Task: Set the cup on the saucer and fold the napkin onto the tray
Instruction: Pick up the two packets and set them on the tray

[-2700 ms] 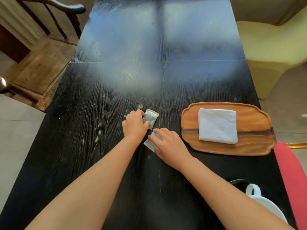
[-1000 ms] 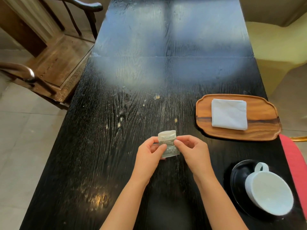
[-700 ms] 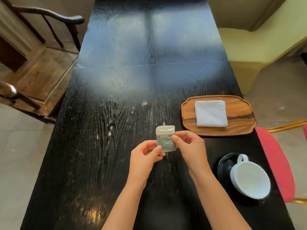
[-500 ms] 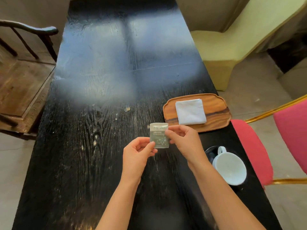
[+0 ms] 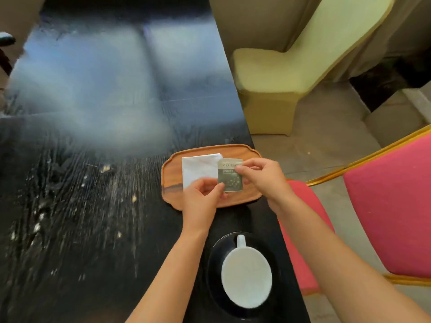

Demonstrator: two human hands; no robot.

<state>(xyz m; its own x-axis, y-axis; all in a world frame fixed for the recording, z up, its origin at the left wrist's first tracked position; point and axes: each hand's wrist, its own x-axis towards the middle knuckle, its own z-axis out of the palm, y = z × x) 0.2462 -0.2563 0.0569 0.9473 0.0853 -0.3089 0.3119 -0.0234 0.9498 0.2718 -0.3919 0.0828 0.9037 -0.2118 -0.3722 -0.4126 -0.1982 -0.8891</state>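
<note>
A white cup point(image 5: 246, 276) stands on a black saucer point(image 5: 215, 259) near the table's front right edge, its handle pointing away from me. A folded white napkin point(image 5: 198, 170) lies on the wooden tray point(image 5: 172, 183) beyond it. Above the tray I hold a small grey-green sachet point(image 5: 230, 175) upright between both hands. My right hand point(image 5: 263, 177) pinches its upper right edge. My left hand point(image 5: 202, 197) pinches its lower left corner. The hands and the sachet hide part of the napkin and the tray.
The black wooden table point(image 5: 93, 183) has pale crumbs scattered over its left half. Its right edge runs just past the tray and saucer. A red chair with a gold frame point(image 5: 391, 206) stands close at the right, and a pale yellow chair point(image 5: 279, 73) farther back.
Both hands picked the sachet up off the table and carried it right, over the tray. My view swung right too, so the cup and saucer now lie under my forearms.
</note>
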